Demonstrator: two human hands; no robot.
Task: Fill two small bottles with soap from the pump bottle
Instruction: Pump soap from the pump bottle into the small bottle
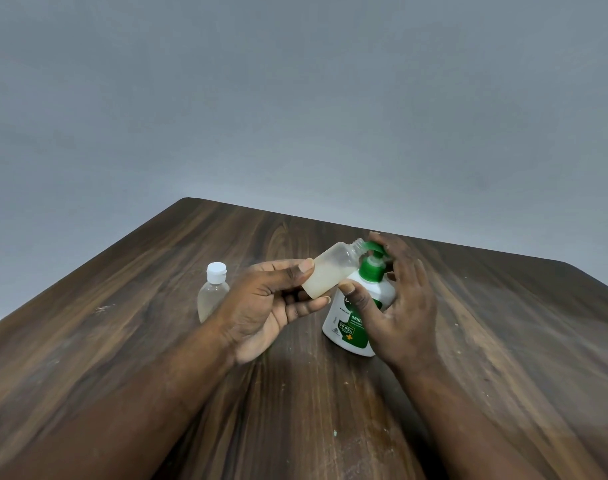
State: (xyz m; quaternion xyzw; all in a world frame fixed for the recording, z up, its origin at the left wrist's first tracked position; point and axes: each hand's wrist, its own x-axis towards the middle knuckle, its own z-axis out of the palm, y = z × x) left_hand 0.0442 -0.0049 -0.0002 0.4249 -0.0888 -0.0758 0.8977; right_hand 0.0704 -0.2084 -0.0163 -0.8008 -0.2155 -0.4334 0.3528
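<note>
Risk: small bottle [330,271] is tilted, its narrow threaded neck right at the green nozzle [371,266]. If the mouth slips off line, soap would likely run down the pump bottle [349,329] onto the counter [503,341]. A hard press might tip it.

Left hand [261,306] pinches the small bottle's base, held above the counter. Right hand [406,306] wraps the pump bottle, fingers over the head, thumb on front.

Small bottle: translucent, uncapped, cloudy pale soap in lower part. Capped bottle [214,292] stands to the left, apart.

Dark wood table [503,341] — capped small bottle [213,292], pump bottle [340,320] standing.
</note>
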